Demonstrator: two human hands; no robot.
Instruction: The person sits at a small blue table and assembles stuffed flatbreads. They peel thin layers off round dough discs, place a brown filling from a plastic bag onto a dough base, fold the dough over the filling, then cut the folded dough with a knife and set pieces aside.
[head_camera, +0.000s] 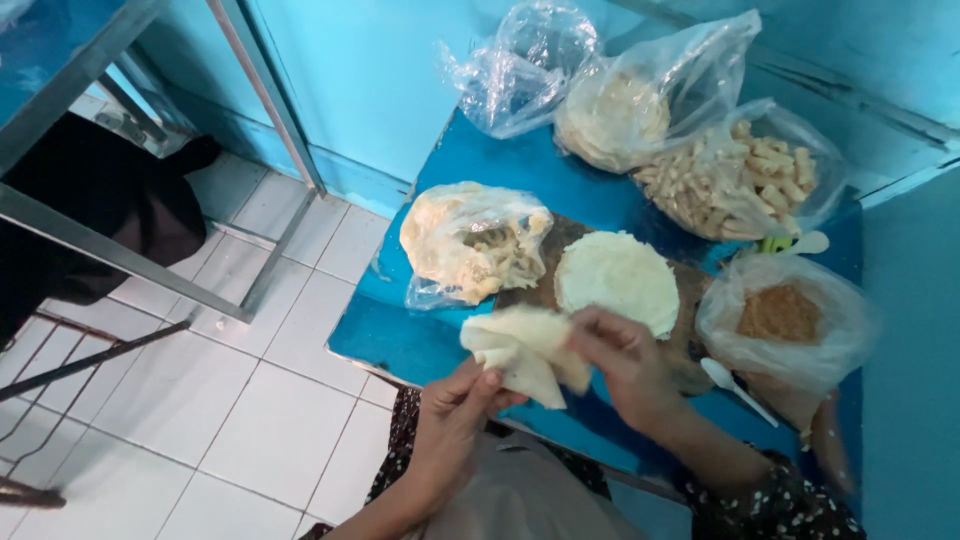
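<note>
pale, folded dough wrapper (525, 352) sits between both hands, held just above the near edge of the blue worktop (400, 340). the left hand (455, 410) has its grip pinched on the wrapper's lower edge, thumb on top and fingers under. the right hand (625, 365) has its grip clenched on the wrapper's right side, fingertips curled over the fold.

just behind the wrapper lies a round flat white dough disc (618, 278) on a dark wooden board (690, 300). to the left of the disc rests a clear plastic bag of pale wrappers (470, 240). further back stand an empty-looking clear bag (520, 70), a bag of round flat sheets (620, 115) and a bag of short pale sticks (745, 180). at the right, near the right forearm, is a bag of brown crumbly filling (780, 315), with a white plastic spoon (735, 385) beside it. white floor tiles (220, 400) show at the left.
</note>
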